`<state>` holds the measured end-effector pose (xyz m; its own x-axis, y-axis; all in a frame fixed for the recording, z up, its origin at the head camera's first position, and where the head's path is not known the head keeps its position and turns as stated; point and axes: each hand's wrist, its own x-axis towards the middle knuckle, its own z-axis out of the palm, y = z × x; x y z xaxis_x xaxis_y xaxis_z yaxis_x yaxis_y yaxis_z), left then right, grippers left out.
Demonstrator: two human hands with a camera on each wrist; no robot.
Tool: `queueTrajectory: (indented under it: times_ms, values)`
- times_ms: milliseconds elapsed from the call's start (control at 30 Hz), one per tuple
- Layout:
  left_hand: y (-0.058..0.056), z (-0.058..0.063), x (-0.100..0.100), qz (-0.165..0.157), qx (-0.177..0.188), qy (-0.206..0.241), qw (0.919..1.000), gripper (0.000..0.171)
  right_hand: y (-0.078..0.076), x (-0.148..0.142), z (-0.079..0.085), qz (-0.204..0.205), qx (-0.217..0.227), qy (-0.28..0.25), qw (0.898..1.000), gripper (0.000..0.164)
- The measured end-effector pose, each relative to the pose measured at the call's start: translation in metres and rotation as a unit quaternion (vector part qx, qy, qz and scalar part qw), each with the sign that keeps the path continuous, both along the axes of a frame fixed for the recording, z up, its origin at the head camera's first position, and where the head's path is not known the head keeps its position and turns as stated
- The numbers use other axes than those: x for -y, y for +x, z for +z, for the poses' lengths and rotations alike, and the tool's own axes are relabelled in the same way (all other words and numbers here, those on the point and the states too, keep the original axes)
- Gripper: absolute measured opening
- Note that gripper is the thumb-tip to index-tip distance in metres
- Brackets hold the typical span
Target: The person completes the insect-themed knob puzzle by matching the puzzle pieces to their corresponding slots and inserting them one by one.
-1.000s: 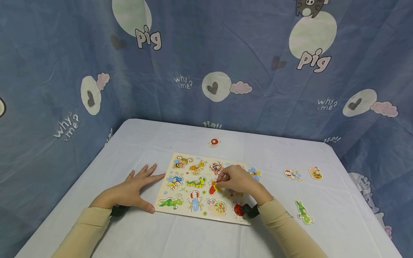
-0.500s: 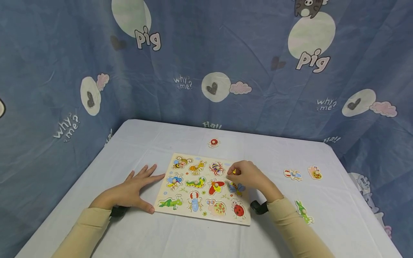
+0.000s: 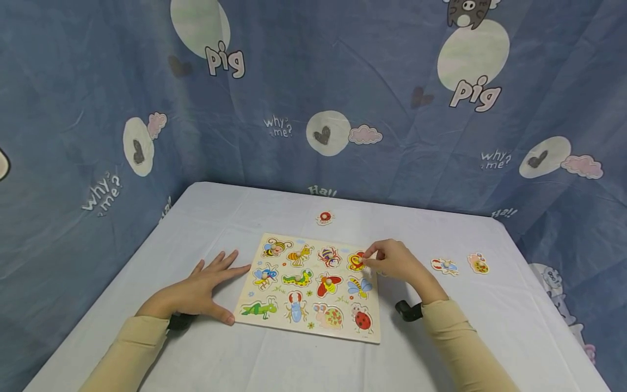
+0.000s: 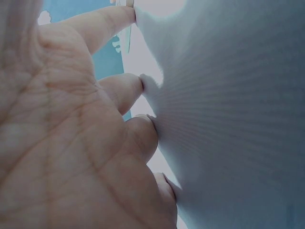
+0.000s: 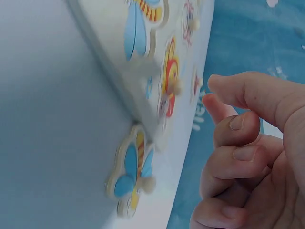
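A wooden insect puzzle board (image 3: 343, 333) lies on the white table. Beside its left edge my left hand (image 3: 206, 287) rests flat with fingers spread, index and thumb tips at the board. At the board's upper right corner is my right hand (image 3: 392, 261), fingers loosely bent. The right wrist view shows no piece in that hand (image 5: 248, 157). Just left of its fingertips, a yellow and red butterfly piece (image 3: 355, 262) with a knob sits in the board. A blue-winged dragonfly piece (image 5: 128, 176) lies on the table by the board's edge, mostly hidden by the hand in the head view.
A ladybug piece (image 3: 325, 218) lies behind the board. Out to the right are a stag beetle piece (image 3: 444, 266) and a snail piece (image 3: 478, 263). A blue printed curtain (image 3: 392, 174) hangs around the table (image 3: 245, 359).
My right hand has moved right, from the red firefly piece past the butterfly to the board's corner. Its forearm now covers the green grasshopper piece. My left hand stays put.
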<state>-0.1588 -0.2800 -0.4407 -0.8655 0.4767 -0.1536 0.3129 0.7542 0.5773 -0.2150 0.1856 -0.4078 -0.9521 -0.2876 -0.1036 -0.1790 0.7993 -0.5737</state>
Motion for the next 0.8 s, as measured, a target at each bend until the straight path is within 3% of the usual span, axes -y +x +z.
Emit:
queueTrajectory:
  times_ms: [467, 800]
  values:
    - [0.000, 0.001, -0.001, 0.000, -0.001, 0.000, 1.0000, 0.122, -0.006, -0.034, -0.006, -0.032, 0.000, 0.020, 0.999, 0.020]
    - [0.000, 0.000, -0.001, 0.002, -0.002, -0.004, 1.0000, 0.122, -0.004, -0.047, -0.010, -0.029, 0.003, 0.025, 0.999, 0.019]
